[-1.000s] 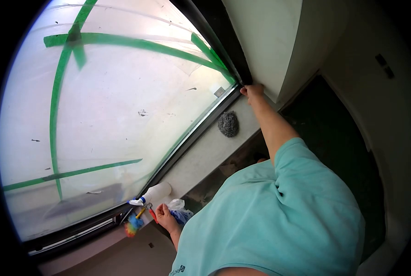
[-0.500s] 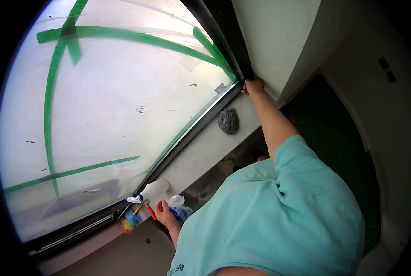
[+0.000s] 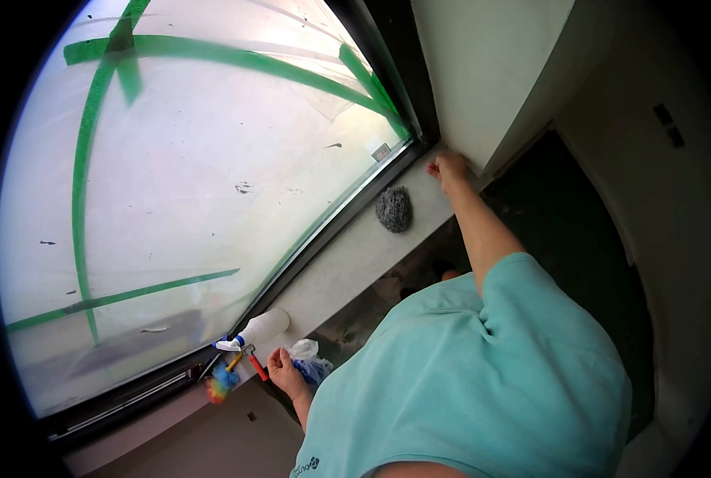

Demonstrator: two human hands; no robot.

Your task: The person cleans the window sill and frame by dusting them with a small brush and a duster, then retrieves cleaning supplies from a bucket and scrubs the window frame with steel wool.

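Note:
My right hand (image 3: 449,169), its fingers curled closed, is over the pale sill (image 3: 335,267) near the corner of the dark window frame (image 3: 427,131); what it may hold is too small to make out. A grey fuzzy pad (image 3: 393,209) lies on the sill below it. Lower left, my left hand (image 3: 282,366) has its fingers drawn together with nothing visible in them. It is between a red-handled tool (image 3: 258,367) and a clear and blue plastic bag (image 3: 311,362). Beside these lies a white spray bottle (image 3: 264,327) with a blue and white head.
Green tape (image 3: 83,187) crosses the large window pane (image 3: 188,175), which bears dark smudges. A small label (image 3: 381,152) is on the pane near its corner. A rainbow-coloured duster (image 3: 218,385) sits at the sill's lower end. A pale wall (image 3: 491,72) rises at the right.
My right hand has come away from the frame corner and moved slightly down and right. My left hand has barely moved. The view has shifted slightly.

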